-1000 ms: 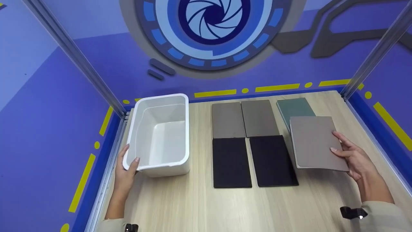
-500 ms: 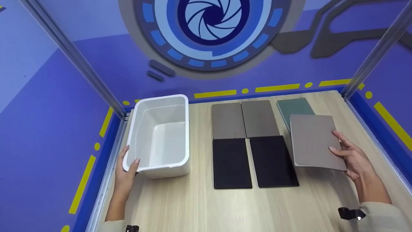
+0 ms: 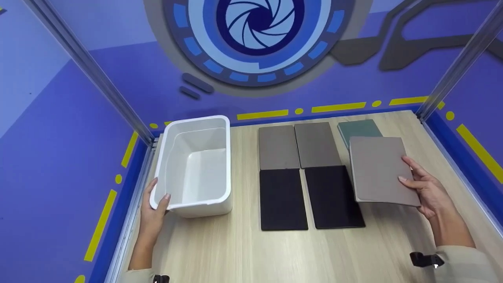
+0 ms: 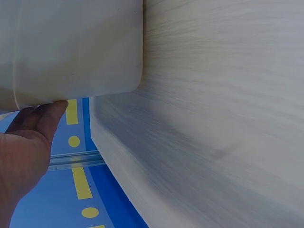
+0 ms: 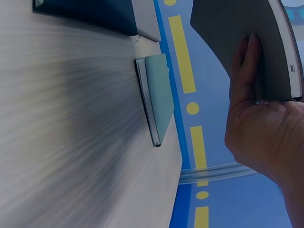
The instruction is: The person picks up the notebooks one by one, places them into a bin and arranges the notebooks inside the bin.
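Observation:
My left hand (image 3: 152, 216) grips the near left corner of a white plastic bin (image 3: 228, 165), thumb over the rim and fingers along the outer side. Nothing shows inside the bin. At the right, my right hand (image 3: 432, 196) holds a taupe notebook (image 3: 379, 169) by its right edge, thumb on the cover and fingers underneath. White page edges of this notebook (image 5: 287, 47) show in the right wrist view, where it is raised above the table. Behind it lies a green notebook (image 3: 359, 129), partly covered by the held one in the head view.
Two taupe notebooks (image 3: 278, 147) lie side by side at the back middle of the wooden table (image 3: 245, 251). Nearer lie two black notebooks (image 3: 283, 200) with a narrow gap between them. Blue printed panels (image 3: 290, 94) and metal posts (image 3: 459, 59) enclose the table's back and sides.
My right hand has moved slightly left and away from me with the taupe notebook. My left hand and the bin have stayed nearly in place.

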Demonstrator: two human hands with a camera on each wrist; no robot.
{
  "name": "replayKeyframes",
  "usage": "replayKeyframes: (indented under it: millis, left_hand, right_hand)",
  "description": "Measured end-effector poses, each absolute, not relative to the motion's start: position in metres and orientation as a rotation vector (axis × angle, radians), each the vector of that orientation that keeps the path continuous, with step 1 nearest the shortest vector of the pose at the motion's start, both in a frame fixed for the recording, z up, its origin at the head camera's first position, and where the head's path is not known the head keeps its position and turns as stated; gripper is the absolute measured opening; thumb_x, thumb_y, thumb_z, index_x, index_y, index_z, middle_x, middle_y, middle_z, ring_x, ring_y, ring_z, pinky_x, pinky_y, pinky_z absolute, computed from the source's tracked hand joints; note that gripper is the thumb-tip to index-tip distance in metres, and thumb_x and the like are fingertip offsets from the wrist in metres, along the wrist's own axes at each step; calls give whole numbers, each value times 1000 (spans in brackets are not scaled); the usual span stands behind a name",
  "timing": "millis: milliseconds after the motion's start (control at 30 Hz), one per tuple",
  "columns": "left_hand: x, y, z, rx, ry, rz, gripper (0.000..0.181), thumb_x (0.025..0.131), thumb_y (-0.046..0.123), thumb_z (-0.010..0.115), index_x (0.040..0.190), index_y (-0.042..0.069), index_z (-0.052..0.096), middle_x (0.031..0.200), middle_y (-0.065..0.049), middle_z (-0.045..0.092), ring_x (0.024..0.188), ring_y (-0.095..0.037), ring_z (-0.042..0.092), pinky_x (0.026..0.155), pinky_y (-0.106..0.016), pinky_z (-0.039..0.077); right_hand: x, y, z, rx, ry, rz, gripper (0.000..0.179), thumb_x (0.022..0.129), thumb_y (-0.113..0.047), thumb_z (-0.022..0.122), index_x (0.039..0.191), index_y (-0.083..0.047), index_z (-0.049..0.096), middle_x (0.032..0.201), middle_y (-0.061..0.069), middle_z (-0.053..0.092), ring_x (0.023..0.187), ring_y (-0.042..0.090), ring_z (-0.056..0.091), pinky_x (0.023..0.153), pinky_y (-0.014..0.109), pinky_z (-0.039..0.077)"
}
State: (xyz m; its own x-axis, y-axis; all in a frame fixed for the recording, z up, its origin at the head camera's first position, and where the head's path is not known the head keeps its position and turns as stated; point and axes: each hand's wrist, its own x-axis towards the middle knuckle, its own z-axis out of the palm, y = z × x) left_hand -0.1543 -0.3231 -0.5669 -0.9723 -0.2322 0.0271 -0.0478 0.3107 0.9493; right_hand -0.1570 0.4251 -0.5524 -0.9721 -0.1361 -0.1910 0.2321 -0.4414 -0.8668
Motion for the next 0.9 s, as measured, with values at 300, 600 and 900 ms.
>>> replayKeyframes:
  millis: [300,600,900]
  left_hand:
    - [-155,-323,-565,262,-2426,-1724,70,108,27,61,169,28,27,178,-3,22,160,-27,30,102,-9,43]
    - [-155,-322,-565,251,-2408,-1745,70,108,24,62,169,25,27,178,-6,22,157,-30,32,95,-6,44]
    - [-155,-323,-568,250,-2416,-1718,70,108,26,62,169,28,28,178,-4,24,159,-28,31,96,-1,41]
  right_hand:
    - [-157,420,-548,125,1482,-2531,76,110,3,46,170,-37,22,176,-13,-25,116,0,69,82,34,65]
    - [-156,415,-546,162,1444,-2565,75,110,3,47,169,-37,26,179,-11,-20,109,11,75,77,33,65]
    - [-156,407,-543,156,1402,-2620,75,109,5,46,170,-36,27,178,-13,-22,105,15,77,75,34,65]
